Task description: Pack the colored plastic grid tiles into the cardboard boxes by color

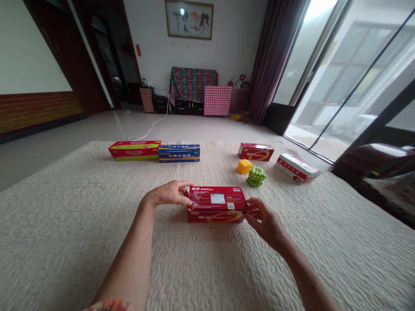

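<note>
A long red box (217, 204) with a white label lies on the quilted beige cover (65, 224) in front of me. My left hand (170, 193) grips its left end, fingers curled around the edge. My right hand (264, 220) holds the right end, fingertips pinching the box's end flap. The box rests flat on the cover between both hands.
Farther back lie a red and yellow box (134, 150), a blue box (179, 153), another red box (256, 151) and a red and white box (297, 167). A yellow lattice toy (244, 166) and a green one (256, 176) sit between them. A dark chair (382, 172) stands at the right.
</note>
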`<state>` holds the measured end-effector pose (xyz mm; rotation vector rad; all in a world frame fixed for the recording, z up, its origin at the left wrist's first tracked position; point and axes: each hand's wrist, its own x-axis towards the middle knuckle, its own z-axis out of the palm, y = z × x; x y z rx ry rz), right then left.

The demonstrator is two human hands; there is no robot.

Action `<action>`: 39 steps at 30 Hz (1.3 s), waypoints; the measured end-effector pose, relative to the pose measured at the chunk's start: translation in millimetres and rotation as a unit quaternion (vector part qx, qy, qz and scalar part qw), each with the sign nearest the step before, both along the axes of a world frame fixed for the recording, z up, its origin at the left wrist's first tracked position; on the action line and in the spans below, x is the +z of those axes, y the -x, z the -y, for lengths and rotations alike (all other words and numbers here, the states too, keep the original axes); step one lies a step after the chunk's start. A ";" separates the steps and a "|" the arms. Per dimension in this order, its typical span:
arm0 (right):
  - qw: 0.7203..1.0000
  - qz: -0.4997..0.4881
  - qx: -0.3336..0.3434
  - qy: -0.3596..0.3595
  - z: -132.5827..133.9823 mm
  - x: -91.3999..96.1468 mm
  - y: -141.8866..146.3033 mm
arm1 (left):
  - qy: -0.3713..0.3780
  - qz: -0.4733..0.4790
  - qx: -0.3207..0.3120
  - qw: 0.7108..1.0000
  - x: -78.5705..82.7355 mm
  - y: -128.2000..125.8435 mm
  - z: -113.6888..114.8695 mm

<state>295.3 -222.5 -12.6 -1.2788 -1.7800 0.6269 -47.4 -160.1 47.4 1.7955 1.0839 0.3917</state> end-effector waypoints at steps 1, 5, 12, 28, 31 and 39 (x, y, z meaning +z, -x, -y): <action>1.000 0.008 0.003 0.012 -0.1 -0.8 -0.5 | -0.009 -0.005 -0.006 1.000 0.8 0.6 0.4; 0.996 0.080 0.008 0.044 -0.4 -2.9 -0.4 | -0.010 -0.023 -0.004 1.000 1.9 1.7 1.2; 0.983 0.179 -0.034 0.036 -11.3 -10.3 7.6 | 0.049 0.052 -0.010 0.997 2.1 -1.4 2.2; 0.988 0.048 -0.112 0.091 -105.9 -14.2 33.7 | -0.117 -0.024 0.115 0.986 -6.6 -20.9 -18.4; 0.992 -0.013 -0.098 0.080 -127.3 -16.5 45.4 | -0.153 -0.030 0.146 0.977 -11.3 -29.1 -43.2; 0.993 -0.057 -0.097 -0.041 -162.8 -41.9 65.7 | -0.231 -0.007 0.197 0.953 -34.9 -61.2 -132.3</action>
